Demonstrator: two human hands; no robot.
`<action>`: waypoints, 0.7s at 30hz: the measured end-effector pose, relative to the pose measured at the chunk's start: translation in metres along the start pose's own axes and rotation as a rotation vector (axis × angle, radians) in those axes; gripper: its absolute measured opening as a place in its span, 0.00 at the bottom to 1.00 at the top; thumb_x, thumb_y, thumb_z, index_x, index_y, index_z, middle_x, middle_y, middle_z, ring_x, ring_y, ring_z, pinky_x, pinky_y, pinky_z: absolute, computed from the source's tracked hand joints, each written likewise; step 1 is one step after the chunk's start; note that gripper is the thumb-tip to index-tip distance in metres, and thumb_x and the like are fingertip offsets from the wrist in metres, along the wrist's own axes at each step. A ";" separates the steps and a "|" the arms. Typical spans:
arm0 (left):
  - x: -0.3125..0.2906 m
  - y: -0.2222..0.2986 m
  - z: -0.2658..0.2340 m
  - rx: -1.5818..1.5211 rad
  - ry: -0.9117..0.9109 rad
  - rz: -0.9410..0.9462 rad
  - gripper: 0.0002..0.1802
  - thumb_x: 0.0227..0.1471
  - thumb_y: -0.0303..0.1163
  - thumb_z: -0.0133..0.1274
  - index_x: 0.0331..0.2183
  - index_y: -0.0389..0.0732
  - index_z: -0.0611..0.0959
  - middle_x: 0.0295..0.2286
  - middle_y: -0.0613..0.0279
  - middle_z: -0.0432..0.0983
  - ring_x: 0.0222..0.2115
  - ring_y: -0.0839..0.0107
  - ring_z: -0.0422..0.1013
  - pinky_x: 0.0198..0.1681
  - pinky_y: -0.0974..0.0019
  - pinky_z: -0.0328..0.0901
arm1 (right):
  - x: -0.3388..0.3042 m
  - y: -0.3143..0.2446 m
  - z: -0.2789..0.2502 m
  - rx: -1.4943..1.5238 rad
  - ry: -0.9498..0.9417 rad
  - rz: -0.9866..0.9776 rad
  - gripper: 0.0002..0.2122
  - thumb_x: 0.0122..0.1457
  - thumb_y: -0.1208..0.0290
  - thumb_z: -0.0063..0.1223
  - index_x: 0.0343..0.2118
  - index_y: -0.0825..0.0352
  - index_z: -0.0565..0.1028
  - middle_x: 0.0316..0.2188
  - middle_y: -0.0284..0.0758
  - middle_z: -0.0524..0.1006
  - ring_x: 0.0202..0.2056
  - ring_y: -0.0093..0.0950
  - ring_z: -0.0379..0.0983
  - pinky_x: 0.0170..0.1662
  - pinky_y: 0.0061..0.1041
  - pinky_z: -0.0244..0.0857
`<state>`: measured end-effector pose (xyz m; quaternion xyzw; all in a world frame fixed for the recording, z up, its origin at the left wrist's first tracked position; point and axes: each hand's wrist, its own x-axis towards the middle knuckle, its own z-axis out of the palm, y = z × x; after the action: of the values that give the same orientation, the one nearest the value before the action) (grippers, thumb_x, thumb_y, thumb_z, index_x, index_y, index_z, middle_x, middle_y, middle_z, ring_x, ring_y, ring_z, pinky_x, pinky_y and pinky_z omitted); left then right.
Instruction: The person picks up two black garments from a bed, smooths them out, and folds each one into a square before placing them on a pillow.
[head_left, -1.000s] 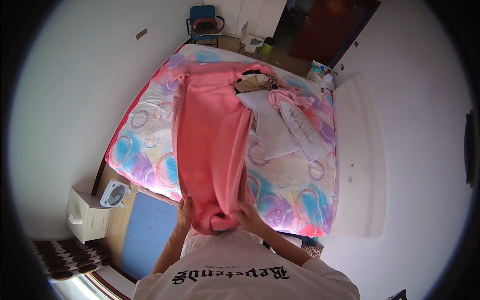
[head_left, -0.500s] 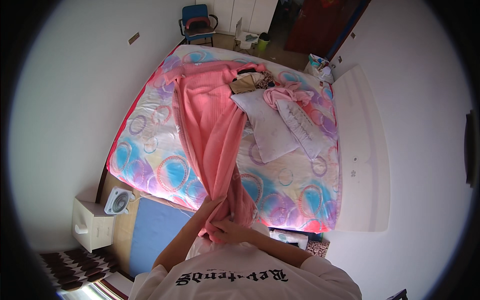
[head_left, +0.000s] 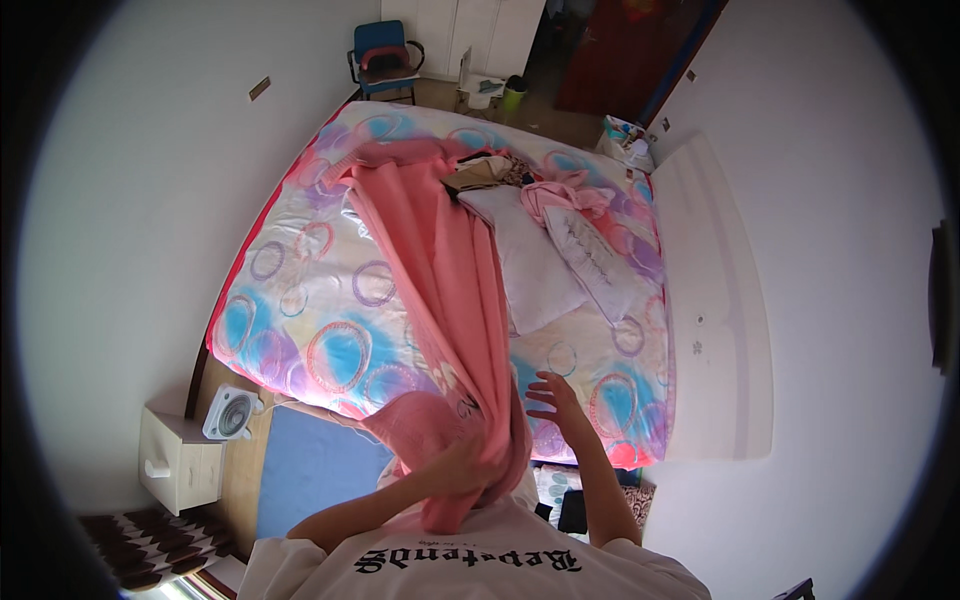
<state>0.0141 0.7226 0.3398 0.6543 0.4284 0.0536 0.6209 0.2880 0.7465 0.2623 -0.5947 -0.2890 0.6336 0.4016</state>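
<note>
A long pink blanket (head_left: pixel 445 270) stretches from the far part of the bed to my body, gathered into lengthwise folds. Its near end is bunched at my waist, and one part hangs out to the left over the bed's near edge. My left hand (head_left: pixel 462 468) is closed on the pink blanket there; its fingers are partly hidden by the cloth. My right hand (head_left: pixel 557 405) is raised just right of the blanket with fingers spread, holding nothing.
The bed (head_left: pixel 340 355) has a circle-patterned sheet. Two pale pillows (head_left: pixel 525 265) and a pile of clothes (head_left: pixel 490 172) lie right of the blanket. A white headboard (head_left: pixel 725 330) stands at right. A box fan (head_left: pixel 232 412) and nightstand (head_left: pixel 180 465) are at near left.
My right hand has let go of the blanket and moved up and right, opening. My left hand has shifted down and right with the cloth, and the blanket's stretched part is narrower.
</note>
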 end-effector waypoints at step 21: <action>-0.139 -0.047 -0.038 -0.421 0.462 0.180 0.20 0.52 0.21 0.56 0.49 0.38 0.79 0.39 0.66 0.78 0.41 0.76 0.73 0.44 0.68 0.69 | 0.125 -0.161 0.408 0.537 -1.013 -0.217 0.14 0.65 0.69 0.55 0.51 0.67 0.72 0.43 0.34 0.76 0.43 0.24 0.75 0.47 0.24 0.74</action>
<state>-0.1195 0.6581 0.3723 0.5173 0.4778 0.3428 0.6218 -0.0843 0.9804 0.3847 -0.0617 -0.3336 0.8453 0.4127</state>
